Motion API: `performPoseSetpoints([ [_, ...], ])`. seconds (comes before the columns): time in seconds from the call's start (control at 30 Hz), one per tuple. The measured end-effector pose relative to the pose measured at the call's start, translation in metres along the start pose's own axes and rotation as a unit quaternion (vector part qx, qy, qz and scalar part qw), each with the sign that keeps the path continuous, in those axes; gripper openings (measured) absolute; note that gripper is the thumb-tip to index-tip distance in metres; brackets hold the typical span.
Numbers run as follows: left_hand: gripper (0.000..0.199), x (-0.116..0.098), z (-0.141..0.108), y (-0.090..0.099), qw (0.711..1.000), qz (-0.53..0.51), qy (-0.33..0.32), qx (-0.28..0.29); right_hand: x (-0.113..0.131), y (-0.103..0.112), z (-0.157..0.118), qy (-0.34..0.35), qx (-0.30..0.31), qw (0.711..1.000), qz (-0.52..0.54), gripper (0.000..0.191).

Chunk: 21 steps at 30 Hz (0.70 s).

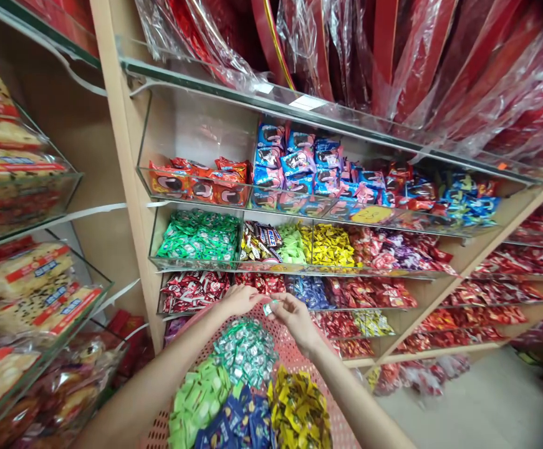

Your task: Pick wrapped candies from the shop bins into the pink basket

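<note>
My right hand (294, 318) pinches a small green-and-white wrapped candy (267, 309) between thumb and fingers. Close beside it, my left hand (243, 301) reaches rightward with its fingers stretched out and nothing visible in them. Both hands are above the far end of a pink perforated basket (292, 357). Inside the basket lie separate piles: green-and-white wrapped candies (245, 350) at the far end, light green packets (199, 399) on the left, dark blue packets (238, 421) in the middle and yellow packets (299, 408) on the right.
Ahead, glass-fronted shelves hold green candies (199, 234), yellow candies (331, 243), red packets (196, 292) and blue-and-pink packs (299, 162). Bagged crackers (37, 280) stand on glass shelves to the left. A wooden upright (124, 162) divides the shelves. Floor (467, 405) shows at lower right.
</note>
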<state>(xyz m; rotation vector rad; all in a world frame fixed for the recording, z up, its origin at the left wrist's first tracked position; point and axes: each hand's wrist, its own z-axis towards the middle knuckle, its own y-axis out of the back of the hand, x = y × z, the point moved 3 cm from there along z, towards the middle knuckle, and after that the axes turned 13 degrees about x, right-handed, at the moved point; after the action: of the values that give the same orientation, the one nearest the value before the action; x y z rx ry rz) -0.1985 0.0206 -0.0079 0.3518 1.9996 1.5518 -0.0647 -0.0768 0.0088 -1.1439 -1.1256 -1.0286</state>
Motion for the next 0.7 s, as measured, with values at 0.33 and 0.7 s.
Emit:
performPoseSetpoints([
  [0.33,0.042,0.004,0.007,-0.005,0.998,-0.013,-0.060,0.005,-0.028,0.014,-0.014,-0.012,-0.004,0.999,0.048,0.052],
  [0.7,0.041,-0.010,0.007,-0.009,0.998,-0.037,-0.050,0.017,-0.056,0.010,-0.009,-0.044,-0.028,0.999,0.003,0.052],
])
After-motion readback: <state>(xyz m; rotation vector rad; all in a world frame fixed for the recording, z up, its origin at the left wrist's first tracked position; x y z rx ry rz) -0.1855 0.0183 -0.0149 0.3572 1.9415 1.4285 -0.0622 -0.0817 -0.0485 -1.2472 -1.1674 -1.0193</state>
